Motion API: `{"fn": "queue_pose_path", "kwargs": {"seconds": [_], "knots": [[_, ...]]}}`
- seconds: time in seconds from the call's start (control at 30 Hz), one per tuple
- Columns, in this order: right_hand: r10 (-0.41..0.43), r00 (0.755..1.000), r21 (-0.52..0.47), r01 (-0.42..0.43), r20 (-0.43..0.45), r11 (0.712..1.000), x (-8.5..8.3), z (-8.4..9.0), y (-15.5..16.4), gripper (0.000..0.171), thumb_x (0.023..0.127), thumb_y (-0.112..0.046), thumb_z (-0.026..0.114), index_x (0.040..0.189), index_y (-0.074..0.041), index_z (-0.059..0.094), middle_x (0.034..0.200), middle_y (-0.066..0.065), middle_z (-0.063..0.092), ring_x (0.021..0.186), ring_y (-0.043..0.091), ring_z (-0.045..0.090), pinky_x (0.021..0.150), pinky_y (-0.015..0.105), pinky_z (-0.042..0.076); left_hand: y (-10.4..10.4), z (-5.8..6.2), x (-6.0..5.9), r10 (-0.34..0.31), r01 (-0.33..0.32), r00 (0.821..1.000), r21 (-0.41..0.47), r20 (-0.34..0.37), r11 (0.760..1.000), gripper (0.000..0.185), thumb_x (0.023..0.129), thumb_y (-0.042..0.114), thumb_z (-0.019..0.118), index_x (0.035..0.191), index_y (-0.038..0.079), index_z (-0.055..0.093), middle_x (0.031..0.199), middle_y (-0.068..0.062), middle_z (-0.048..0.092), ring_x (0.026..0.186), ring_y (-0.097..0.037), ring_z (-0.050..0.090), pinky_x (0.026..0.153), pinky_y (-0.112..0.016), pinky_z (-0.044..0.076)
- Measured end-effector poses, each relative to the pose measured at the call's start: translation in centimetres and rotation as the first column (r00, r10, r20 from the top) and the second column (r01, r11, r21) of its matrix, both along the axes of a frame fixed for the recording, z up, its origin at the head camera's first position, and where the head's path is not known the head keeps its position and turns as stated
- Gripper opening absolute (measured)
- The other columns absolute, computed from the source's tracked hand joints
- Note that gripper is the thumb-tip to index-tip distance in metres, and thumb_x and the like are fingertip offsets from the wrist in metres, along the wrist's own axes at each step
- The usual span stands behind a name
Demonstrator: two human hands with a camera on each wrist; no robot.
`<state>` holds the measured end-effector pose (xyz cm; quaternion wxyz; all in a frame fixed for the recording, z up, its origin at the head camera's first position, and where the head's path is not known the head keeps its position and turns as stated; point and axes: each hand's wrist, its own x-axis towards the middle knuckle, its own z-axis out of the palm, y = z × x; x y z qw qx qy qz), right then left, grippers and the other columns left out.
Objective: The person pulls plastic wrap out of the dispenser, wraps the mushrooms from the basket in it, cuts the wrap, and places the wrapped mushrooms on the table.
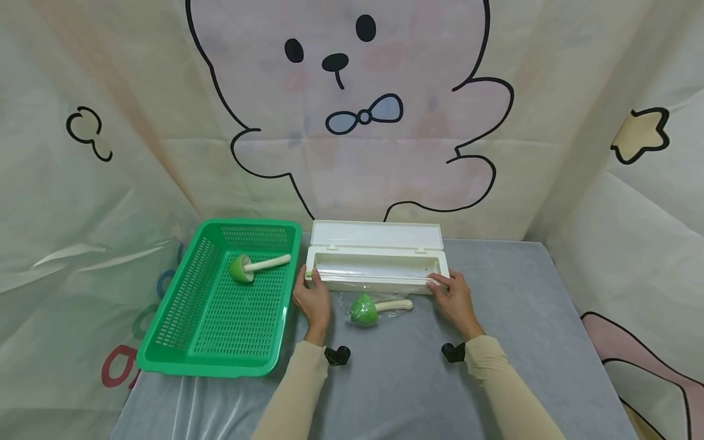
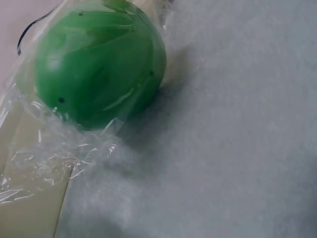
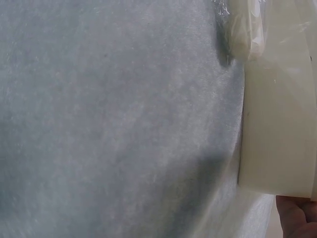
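Observation:
A long white cling film dispenser lies with its lid flipped up at the back. My left hand holds its left end, the thumb at the front edge. At the other end my right hand grips the front corner; its curled fingers show beyond the box end in the right wrist view. Just in front of the box, between my hands, lies a toy mushroom with a green cap and pale stem, wrapped in clear film. Crinkled film spreads from its cap toward the box in the left wrist view.
Left of the dispenser stands a green plastic basket, close to my left hand. Inside it lies another green-capped toy mushroom, on its side. A grey cloth covers the table, and a printed curtain hangs behind.

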<state>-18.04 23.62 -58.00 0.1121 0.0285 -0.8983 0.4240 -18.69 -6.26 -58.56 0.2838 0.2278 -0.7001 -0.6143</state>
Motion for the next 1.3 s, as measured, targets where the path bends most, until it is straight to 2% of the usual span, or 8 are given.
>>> {"fn": "queue_pose_path", "kwargs": {"seconds": [0.4,0.63,0.73,0.87,0.97,1.03,1.17,1.3], "knots": [[0.001,1.000,-0.041,0.000,0.025,0.999,0.4,0.3,-0.5,0.038,0.099,-0.011,0.068,0.134,0.003,0.062,0.143,0.036,0.040,0.130,0.052,0.042,0.097,0.064,0.042,-0.5,0.5,1.0,-0.081,0.089,0.993,-0.094,0.091,0.992,0.063,0.102,0.032,0.063,0.147,-0.008,0.045,0.149,-0.026,0.047,0.143,-0.039,0.038,0.117,-0.054,0.027],[-0.182,0.982,-0.153,0.187,0.049,0.970,2.0,0.7,-1.7,0.071,0.096,-0.020,0.072,0.148,0.008,0.033,0.140,0.032,0.036,0.126,0.046,0.045,0.098,0.060,0.044,0.5,0.7,3.7,-0.146,0.173,0.960,-0.097,0.239,0.980,0.087,0.097,0.042,0.068,0.153,-0.011,0.028,0.149,-0.032,0.037,0.141,-0.047,0.033,0.113,-0.061,0.028],[-0.284,0.955,-0.202,0.297,0.087,0.933,3.0,0.4,-2.3,0.066,0.094,-0.026,0.073,0.135,0.011,0.036,0.127,0.029,0.041,0.114,0.042,0.050,0.092,0.051,0.046,0.8,0.5,4.7,-0.186,0.222,0.929,-0.080,0.319,0.972,0.093,0.090,0.048,0.074,0.149,-0.013,0.034,0.133,-0.029,0.048,0.128,-0.046,0.044,0.104,-0.061,0.036],[-0.311,0.934,-0.189,0.343,0.177,0.920,3.9,-0.3,-3.0,0.054,0.096,-0.033,0.071,0.122,0.009,0.047,0.115,0.025,0.053,0.102,0.037,0.057,0.086,0.041,0.044,1.2,0.0,5.4,-0.371,0.398,0.853,0.001,0.367,0.917,0.094,0.081,0.047,0.083,0.143,-0.013,0.044,0.116,-0.020,0.057,0.110,-0.036,0.053,0.093,-0.052,0.045],[-0.151,0.950,-0.142,0.195,0.274,0.970,4.2,-0.8,-3.4,0.050,0.099,-0.035,0.068,0.124,0.007,0.057,0.117,0.025,0.061,0.108,0.036,0.060,0.090,0.043,0.047,1.4,-0.6,5.3,-0.523,0.537,0.783,0.060,0.338,0.842,0.091,0.078,0.036,0.088,0.143,-0.011,0.046,0.114,-0.015,0.061,0.103,-0.028,0.057,0.088,-0.045,0.050],[-0.013,0.944,-0.134,0.061,0.329,0.989,4.2,-1.1,-3.6,0.052,0.099,-0.035,0.068,0.132,0.004,0.058,0.127,0.024,0.062,0.117,0.036,0.058,0.093,0.045,0.048,1.5,-0.9,5.1,-0.579,0.589,0.755,0.072,0.307,0.805,0.088,0.076,0.029,0.091,0.142,-0.010,0.047,0.111,-0.013,0.063,0.098,-0.024,0.058,0.085,-0.040,0.051],[0.165,0.918,-0.165,-0.112,0.359,0.980,3.8,-1.5,-3.5,0.066,0.095,-0.032,0.074,0.145,0.004,0.050,0.141,0.025,0.054,0.126,0.036,0.054,0.093,0.042,0.049,1.5,-1.2,5.0,-0.635,0.642,0.732,0.064,0.248,0.764,0.070,0.076,0.019,0.091,0.133,-0.005,0.059,0.107,-0.014,0.065,0.094,-0.023,0.060,0.080,-0.035,0.051],[0.266,0.889,-0.325,-0.143,0.373,0.935,3.5,-1.5,-2.9,0.074,0.090,-0.024,0.080,0.147,0.006,0.044,0.137,0.026,0.055,0.112,0.027,0.061,0.085,0.028,0.052,1.3,-1.0,5.2,-0.701,0.694,0.690,0.111,0.179,0.712,0.053,0.082,0.014,0.087,0.127,-0.003,0.065,0.117,-0.019,0.066,0.104,-0.027,0.064,0.087,-0.035,0.053]]}}
